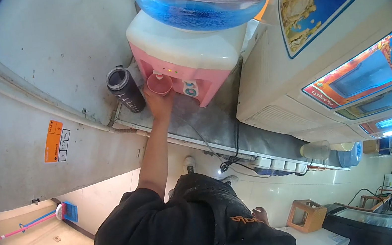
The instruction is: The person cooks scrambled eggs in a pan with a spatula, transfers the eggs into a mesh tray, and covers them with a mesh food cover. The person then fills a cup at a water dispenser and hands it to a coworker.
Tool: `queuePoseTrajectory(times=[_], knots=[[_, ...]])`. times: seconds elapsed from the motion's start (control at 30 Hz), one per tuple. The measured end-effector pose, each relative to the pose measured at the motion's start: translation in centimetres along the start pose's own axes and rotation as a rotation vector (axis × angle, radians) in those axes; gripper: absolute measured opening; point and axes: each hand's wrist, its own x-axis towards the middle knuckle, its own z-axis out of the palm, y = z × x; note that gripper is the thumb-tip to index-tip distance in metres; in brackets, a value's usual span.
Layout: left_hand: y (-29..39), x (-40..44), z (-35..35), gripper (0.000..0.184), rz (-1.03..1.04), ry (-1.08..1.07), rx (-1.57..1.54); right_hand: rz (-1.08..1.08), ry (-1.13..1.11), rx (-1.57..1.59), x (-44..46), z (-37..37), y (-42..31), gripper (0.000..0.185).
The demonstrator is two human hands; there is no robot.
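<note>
Pink cup [159, 83] gripped in your left hand [159, 103] at the water dispenser [179, 39].
Dark bottle [127, 93] stands beside; can't tell whether your right hand [260, 214] is spread.

A glossy cream-tiled floor [285, 190] is brightly lit. A long grey metal-topped counter [270, 134] is bordered at one end by a scuffed off-white panel [98, 158] marked with an orange label [53, 141].

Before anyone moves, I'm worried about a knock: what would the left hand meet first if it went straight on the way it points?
Beyond the pink cup it holds, the left hand would probably first meet the pink front of the water dispenser, though depth is hard to judge.
</note>
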Motion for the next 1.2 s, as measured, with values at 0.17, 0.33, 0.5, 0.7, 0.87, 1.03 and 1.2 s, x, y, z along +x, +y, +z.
queuePoseTrajectory(times=[0.17,0.33,0.5,0.7,0.87,1.03,1.2], knots=[[-1.0,-0.1,0.6,0.087,-0.012,-0.022,0.002,0.006,-0.005,-0.032,-0.6,0.0,-0.7,0.044],[-0.5,0.0,0.3,0.084,-0.042,-0.019,0.009,0.028,-0.027,0.014,0.4,0.0,0.0,0.043],[-0.2,-0.1,0.4,0.085,-0.094,-0.013,0.004,0.023,-0.049,0.058,2.8,-0.1,1.6,0.037],[-0.3,0.1,0.6,0.084,-0.104,0.002,0.026,0.038,-0.101,-0.026,4.6,-0.1,2.7,0.034],[-0.5,0.1,0.5,0.085,-0.056,-0.006,0.01,0.023,-0.115,-0.023,4.7,-0.2,2.6,0.031],[-0.6,0.1,0.6,0.084,-0.031,0.001,-0.032,0.023,-0.08,-0.05,4.2,0.2,1.6,0.03],[-0.2,0.2,0.7,0.084,-0.041,0.012,0.012,0.049,-0.101,-0.044,3.5,0.2,1.0,0.031]])
